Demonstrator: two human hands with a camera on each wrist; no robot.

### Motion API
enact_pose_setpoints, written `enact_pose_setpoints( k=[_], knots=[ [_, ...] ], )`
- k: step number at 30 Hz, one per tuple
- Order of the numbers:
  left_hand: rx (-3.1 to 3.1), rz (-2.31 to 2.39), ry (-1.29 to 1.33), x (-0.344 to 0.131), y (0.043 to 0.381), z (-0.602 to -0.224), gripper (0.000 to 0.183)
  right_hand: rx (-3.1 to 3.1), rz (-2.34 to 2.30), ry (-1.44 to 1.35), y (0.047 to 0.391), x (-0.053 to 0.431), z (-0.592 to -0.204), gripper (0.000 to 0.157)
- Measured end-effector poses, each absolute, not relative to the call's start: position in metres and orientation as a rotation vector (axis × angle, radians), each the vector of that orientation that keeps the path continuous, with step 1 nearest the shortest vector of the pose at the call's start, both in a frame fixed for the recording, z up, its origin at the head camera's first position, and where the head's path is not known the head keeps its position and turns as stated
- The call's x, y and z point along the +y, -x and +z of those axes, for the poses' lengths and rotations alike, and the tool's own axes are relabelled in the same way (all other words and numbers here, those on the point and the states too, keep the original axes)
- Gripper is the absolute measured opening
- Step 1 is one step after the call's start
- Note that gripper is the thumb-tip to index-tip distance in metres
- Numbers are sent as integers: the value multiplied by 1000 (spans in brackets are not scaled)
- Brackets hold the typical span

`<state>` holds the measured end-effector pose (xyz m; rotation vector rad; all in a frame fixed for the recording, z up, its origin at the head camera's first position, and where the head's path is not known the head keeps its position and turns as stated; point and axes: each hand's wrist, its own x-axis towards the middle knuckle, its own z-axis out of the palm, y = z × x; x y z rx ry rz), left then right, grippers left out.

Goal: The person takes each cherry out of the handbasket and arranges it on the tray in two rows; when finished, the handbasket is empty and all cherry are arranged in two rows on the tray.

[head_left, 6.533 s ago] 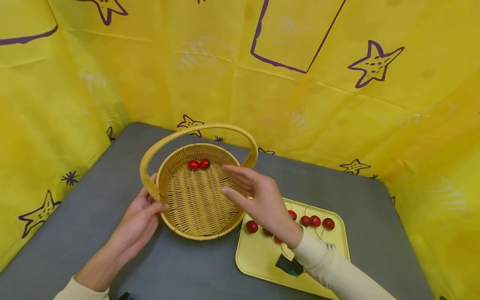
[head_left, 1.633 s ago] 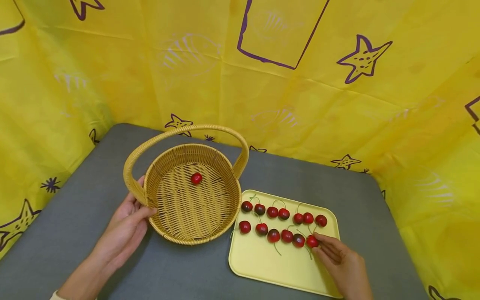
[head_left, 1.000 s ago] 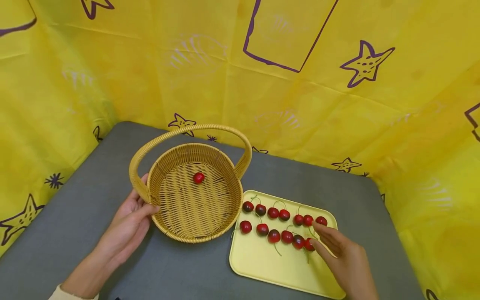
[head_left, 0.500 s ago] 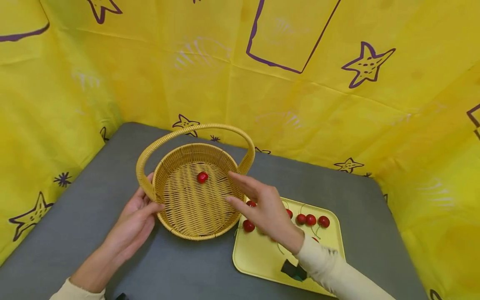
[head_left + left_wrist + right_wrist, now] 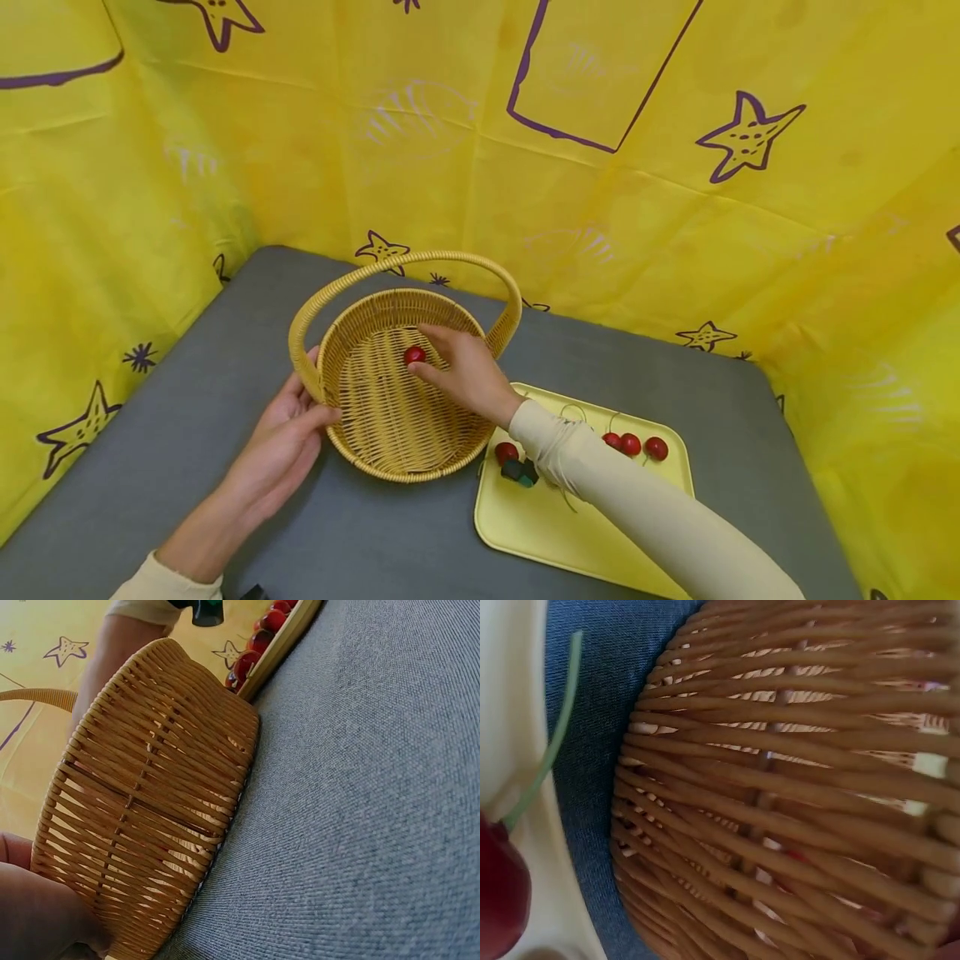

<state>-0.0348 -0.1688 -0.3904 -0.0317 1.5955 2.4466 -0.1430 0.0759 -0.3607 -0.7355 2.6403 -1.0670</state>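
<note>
A woven wicker basket point(image 5: 390, 433) with an arched handle stands on the grey table. My left hand point(image 5: 300, 408) grips its rim at the left foot of the handle, thumb over the edge. The basket's side wall point(image 5: 150, 825) fills the left wrist view, with my thumb at the bottom left. My right hand point(image 5: 429, 360) reaches inside the basket. Its thumb and fingers close around the single red cherry point(image 5: 414, 356) on the basket floor. The right wrist view shows only the basket's outer wall point(image 5: 795, 787) and a cherry point(image 5: 499, 900) on the tray.
A pale yellow tray point(image 5: 645, 517) lies right of the basket, with several red cherries point(image 5: 632, 444) along its far side, partly hidden by my sleeve. Yellow cloth walls with purple stars point(image 5: 750, 133) enclose the table at the back and both sides.
My right hand left the cherries on the tray, crossed left over the basket's rim, and now has its fingers at the cherry inside. My left hand kept its hold on the basket.
</note>
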Motion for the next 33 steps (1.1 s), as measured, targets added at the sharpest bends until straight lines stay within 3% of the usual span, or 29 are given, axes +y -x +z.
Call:
enact_pose_setpoints(
  k=[33],
  knots=[
    [1569,2459,40,-172,36,-394,97,2674,-1018,697,159,55,-395,48]
  ],
)
